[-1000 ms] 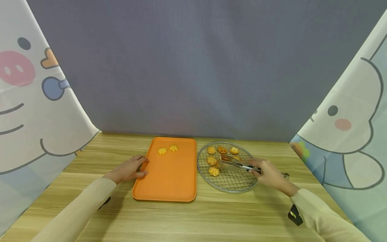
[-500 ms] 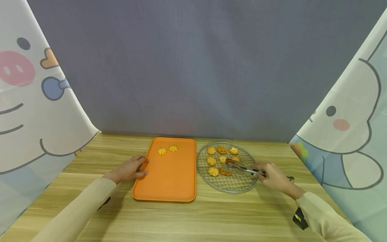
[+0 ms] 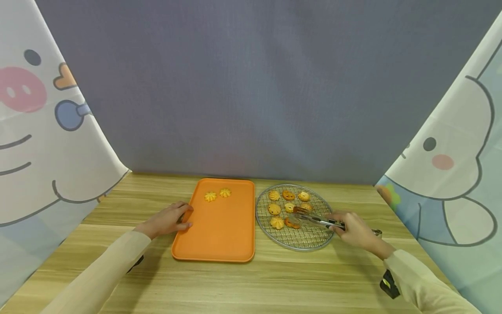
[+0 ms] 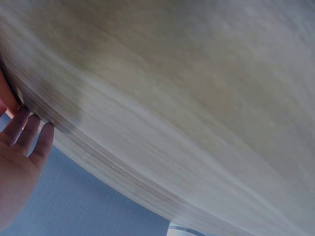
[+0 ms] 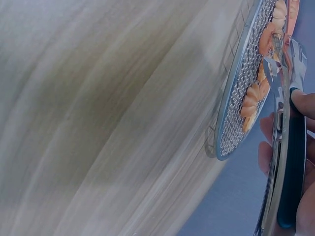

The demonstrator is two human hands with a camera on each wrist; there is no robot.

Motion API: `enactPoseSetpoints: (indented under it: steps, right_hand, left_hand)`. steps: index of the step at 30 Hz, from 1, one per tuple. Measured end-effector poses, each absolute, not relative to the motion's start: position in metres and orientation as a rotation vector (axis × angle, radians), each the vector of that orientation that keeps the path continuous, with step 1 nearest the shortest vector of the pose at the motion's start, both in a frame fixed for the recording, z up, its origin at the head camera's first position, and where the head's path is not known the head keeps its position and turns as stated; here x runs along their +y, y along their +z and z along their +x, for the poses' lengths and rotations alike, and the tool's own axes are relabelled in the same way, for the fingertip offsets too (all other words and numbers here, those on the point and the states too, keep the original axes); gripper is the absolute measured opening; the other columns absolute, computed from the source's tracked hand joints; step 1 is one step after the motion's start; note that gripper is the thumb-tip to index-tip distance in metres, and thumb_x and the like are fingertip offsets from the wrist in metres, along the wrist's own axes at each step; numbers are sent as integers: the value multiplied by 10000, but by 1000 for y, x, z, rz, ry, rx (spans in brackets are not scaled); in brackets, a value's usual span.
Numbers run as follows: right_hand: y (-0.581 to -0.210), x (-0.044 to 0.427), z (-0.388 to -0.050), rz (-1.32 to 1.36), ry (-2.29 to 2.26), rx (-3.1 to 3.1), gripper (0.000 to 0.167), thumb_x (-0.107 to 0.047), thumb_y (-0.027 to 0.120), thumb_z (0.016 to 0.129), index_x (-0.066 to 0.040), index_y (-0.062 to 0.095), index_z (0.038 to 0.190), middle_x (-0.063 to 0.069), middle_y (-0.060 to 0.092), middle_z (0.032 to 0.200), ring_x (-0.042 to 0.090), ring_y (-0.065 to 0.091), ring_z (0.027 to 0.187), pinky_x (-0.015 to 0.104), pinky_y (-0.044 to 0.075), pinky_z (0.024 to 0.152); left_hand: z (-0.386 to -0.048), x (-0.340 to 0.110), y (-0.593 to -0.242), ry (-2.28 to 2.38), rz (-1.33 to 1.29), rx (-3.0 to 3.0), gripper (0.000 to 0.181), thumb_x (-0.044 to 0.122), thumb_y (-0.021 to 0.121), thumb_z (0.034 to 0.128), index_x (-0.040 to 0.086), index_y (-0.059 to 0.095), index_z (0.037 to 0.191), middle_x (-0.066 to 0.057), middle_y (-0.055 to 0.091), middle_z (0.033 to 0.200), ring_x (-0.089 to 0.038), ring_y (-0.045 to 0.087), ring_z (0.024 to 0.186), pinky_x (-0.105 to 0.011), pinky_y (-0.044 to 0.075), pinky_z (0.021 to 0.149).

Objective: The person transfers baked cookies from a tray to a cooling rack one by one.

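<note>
My right hand (image 3: 354,230) grips metal tongs (image 3: 319,219) with dark handles. In the right wrist view, fingers and thumb lie around the tongs' handle (image 5: 291,167). The tongs' tips stand apart over a round wire rack (image 3: 306,237), close to a brown cookie (image 3: 292,223) and a pale round cookie (image 3: 289,207). Whether they touch either is unclear. My left hand (image 3: 166,220) rests at the left edge of an orange tray (image 3: 215,231), thumb and fingertips at its rim. In the left wrist view its fingers (image 4: 29,130) look nearly straight, touching near the tray's edge.
Two yellow flower-shaped cookies (image 3: 217,194) lie at the tray's back. Other cookies on the rack include a chocolate-chip one (image 3: 274,209), a flower-shaped one (image 3: 277,223) and a pretzel-shaped one (image 3: 288,195). A grey cloth wall (image 3: 251,109) rises behind the wooden table (image 3: 255,288).
My right hand has drawn the tongs slightly right and toward me, uncovering the pale round cookie and the brown cookie. It has stayed nearly still over the last half second. My left hand has not moved.
</note>
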State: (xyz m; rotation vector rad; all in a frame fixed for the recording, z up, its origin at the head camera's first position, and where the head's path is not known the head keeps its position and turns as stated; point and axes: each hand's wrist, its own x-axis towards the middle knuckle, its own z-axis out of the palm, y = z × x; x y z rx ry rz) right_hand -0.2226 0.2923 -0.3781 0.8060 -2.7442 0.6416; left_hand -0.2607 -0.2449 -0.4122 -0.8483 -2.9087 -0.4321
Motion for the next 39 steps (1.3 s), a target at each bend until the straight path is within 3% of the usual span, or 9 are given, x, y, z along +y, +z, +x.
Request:
enactPoseSetpoints:
  steps: [11,20,31,39]
  right_hand:
    - [-375,289,-227,824,682,-2753,333,-5,653,802,52,611,1127,270,606,1101,-88,181,337,145,280,331]
    - [-372,274,-236,816,680,-2742,324,-40,650,819,22,619,1136,215,636,1056,-70,162,333,142,236,326]
    - [-375,247,-252,790,677,-2780,352,-74,620,853,-21,590,1199,240,551,1223,-23,186,326,147,234,329]
    - [-374,225,-265,840,642,-2739,346,-78,632,841,-18,604,1181,191,601,1157,-1,215,360,192,283,382]
  left_hand:
    - [-259,-246,-412,-428,-845,-2915,453,289,627,860,6,528,1200,-188,521,1206,-369,513,1091,-505,429,897]
    - [-259,-245,-410,-432,-840,-2925,460,289,630,859,4,526,1205,-201,514,1220,-378,502,1109,-510,423,907]
    - [-260,-243,-409,-440,-830,-2954,478,317,622,864,17,514,1220,-231,490,1246,-414,487,1120,-530,425,894]
    - [-261,-244,-412,-442,-845,-2933,468,302,630,859,13,519,1210,-216,502,1230,-395,502,1102,-519,429,890]
